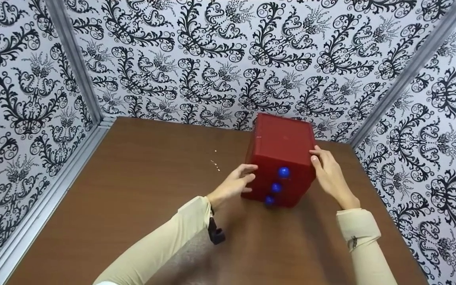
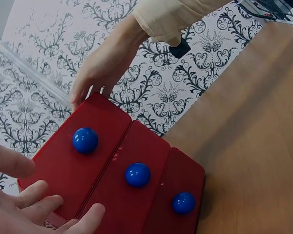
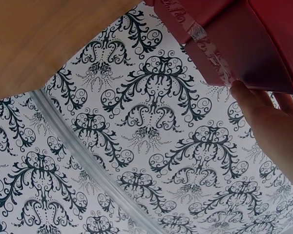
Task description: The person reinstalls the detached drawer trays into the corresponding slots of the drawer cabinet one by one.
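A red three-drawer box (image 1: 285,138) stands on the brown table, its front towards me. Each drawer front carries a round blue knob, the top one (image 1: 284,172) largest in view. At the left edge of the front, my left hand (image 1: 234,184) has its fingers spread, around none of the knobs; in the left wrist view, its fingers (image 2: 41,204) are loosely bent before the top drawers. My right hand (image 1: 331,178) rests against the upper right side of the box. From the right wrist, the thumb (image 3: 244,95) touches the side near a clear tape strip (image 3: 205,41); the other fingers are partly hidden.
The brown table (image 1: 133,190) extends left of the box and towards me. Patterned walls (image 1: 212,51) stand behind and on both sides, with metal rails (image 1: 73,59) at the corners. Small pale specks (image 1: 216,164) lie left of the box. A black strap (image 1: 215,233) hangs from my left wrist.
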Demonstrator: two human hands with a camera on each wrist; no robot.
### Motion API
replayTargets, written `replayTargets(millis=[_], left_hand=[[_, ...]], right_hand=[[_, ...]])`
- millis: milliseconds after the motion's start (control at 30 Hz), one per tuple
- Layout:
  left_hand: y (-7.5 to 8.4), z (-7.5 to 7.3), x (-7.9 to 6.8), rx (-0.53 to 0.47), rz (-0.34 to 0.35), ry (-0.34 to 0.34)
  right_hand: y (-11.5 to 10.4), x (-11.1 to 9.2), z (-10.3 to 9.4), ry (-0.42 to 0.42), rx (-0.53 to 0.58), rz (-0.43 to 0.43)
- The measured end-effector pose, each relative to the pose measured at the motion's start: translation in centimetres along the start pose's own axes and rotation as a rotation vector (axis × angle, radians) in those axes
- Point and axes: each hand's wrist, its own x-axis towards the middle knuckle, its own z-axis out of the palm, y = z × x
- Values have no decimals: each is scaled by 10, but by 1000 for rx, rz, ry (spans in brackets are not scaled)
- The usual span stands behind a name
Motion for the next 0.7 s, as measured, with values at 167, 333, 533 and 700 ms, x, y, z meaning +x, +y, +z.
replayTargets(millis=[167, 333, 533, 700], left_hand=[[2, -5, -15, 3, 11, 14], [0, -22, -35, 120, 83, 69], [-5, -50, -53, 404, 232, 167], [-6, -71, -63, 505, 247, 237]], right_hand=[[1, 0, 1, 5, -2, -3], [2, 2, 4, 30, -10, -15], [5, 1, 6, 81, -13, -33], [9, -2, 7, 103, -19, -38]])
